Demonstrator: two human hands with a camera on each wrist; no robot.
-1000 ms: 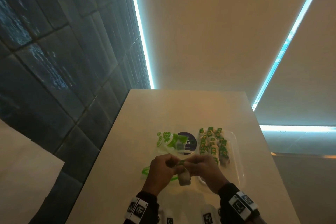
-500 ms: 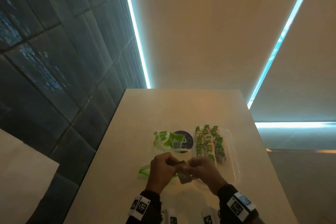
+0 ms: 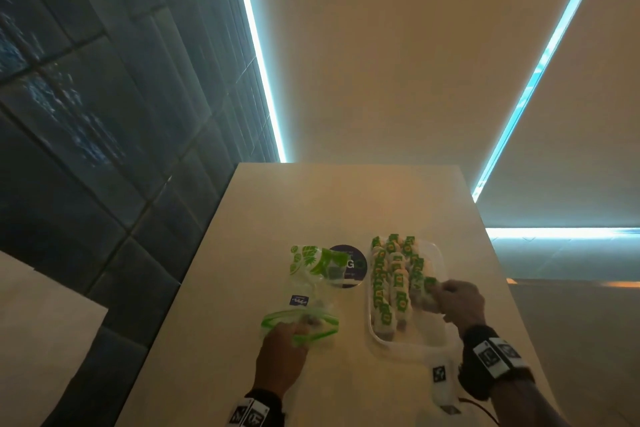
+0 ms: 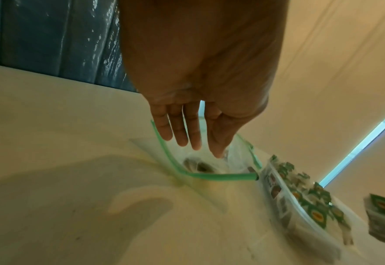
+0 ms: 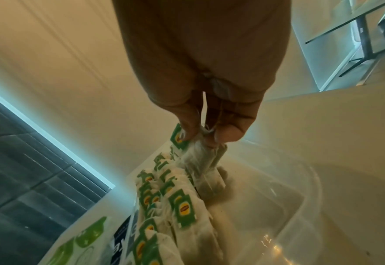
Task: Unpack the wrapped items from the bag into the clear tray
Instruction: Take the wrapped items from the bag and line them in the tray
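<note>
A clear zip bag (image 3: 304,291) with a green zip strip (image 4: 209,174) lies on the table, mouth toward me. My left hand (image 4: 193,143) reaches with straight fingers into that mouth and holds nothing; a wrapped item (image 4: 198,165) shows inside. The clear tray (image 3: 427,341) stands to the right, with several green-labelled wrapped tea bags (image 3: 391,282) in rows along its left side. My right hand (image 5: 200,136) pinches one tea bag (image 5: 201,159) by its top, just over the tray (image 5: 300,211) beside the rows (image 5: 182,211).
A dark round disc (image 3: 349,265) lies under the bag's far end. A white tag (image 3: 440,374) sits near the front edge. The table (image 3: 346,204) ends at a dark tiled wall on the left and drops off on the right.
Both hands were together at the middle over one wrapped item. Now the right hand has carried it right to the tray, and the left has gone to the bag's mouth.
</note>
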